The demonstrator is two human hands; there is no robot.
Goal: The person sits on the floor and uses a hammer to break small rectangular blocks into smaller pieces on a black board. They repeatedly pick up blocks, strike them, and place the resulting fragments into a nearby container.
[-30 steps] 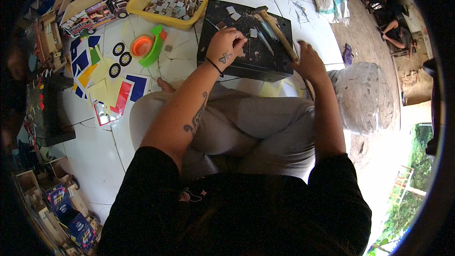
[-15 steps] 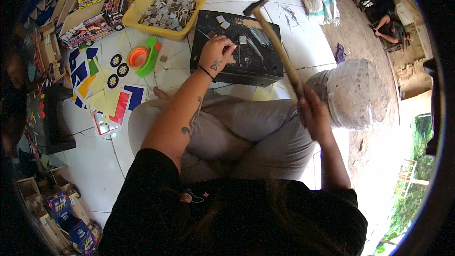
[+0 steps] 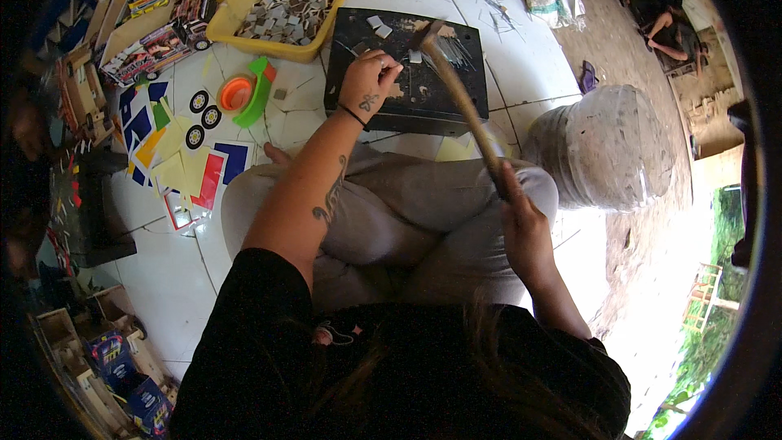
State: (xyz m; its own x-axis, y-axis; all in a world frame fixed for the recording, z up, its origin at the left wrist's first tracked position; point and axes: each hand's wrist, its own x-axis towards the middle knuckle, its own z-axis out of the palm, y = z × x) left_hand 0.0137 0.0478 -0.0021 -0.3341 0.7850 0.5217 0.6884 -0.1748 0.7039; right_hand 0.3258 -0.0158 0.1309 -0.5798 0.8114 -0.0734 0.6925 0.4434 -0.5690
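My right hand [image 3: 523,224] is closed around the wooden handle of a hammer [image 3: 460,98]. The hammer's dark head is low over a black box [image 3: 423,121], close above a small pale square piece [image 3: 415,57]. Beside that piece my left hand [image 3: 371,80] pinches what looks like a thin metal wire; its grip hides most of it. Two more pale square pieces [image 3: 379,27] lie toward the box's far edge. Several thin metal wires [image 3: 458,53] are spread on the right part of the top, partly behind the hammer.
A yellow basin [image 3: 314,50] full of small square pieces stands beyond the box. Left of me lie coloured paper sheets [image 3: 171,175], black wheels [image 3: 195,137] and a green-and-orange holder [image 3: 262,96]. Toy trucks [image 3: 147,53] stand far left. A wrapped round bundle [image 3: 603,151] sits right; another person [image 3: 668,33] sits beyond.
The hammer has swung down and left, its head dropping from above the box's far edge to near the square piece. My left hand keeps its pinch in nearly the same place.
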